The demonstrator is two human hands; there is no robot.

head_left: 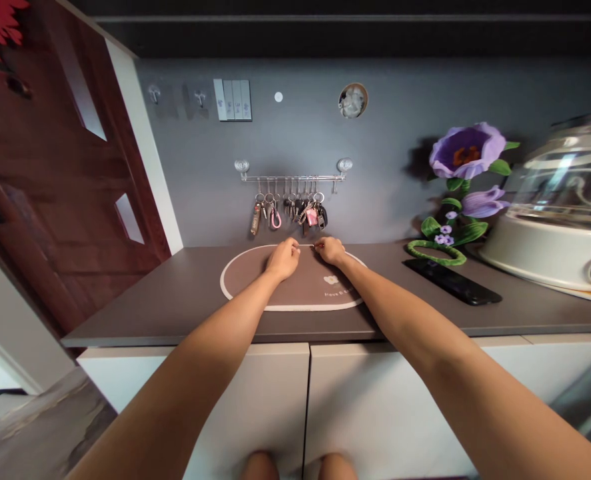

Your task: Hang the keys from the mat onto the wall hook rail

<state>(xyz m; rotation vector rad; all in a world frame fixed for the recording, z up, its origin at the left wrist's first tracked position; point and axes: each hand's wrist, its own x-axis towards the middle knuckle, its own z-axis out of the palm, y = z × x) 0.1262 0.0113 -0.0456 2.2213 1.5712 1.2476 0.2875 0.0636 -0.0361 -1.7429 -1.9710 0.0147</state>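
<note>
An oval brown mat [245, 277] with a pale rim and a small flower print lies flat on the dark countertop [140, 293]. My left hand [284, 259] is over the mat's far middle, its fingers curled into a pinch near the back rim. Just to its right, my right hand [331, 249] is also pinched at that rim, with the wrist above the mat. What either set of fingertips holds is too small to make out. Several bunches of keys [292, 207] hang from a clear hook rail [295, 178] on the wall behind my hands.
To the right lie a black phone [452, 281] and a green ring [435, 253] below purple fabric flowers [468, 153]. A white appliance with a clear dome [540, 247] stands at far right. White cabinet doors [255, 407] are below; a dark red door [100, 200] is left.
</note>
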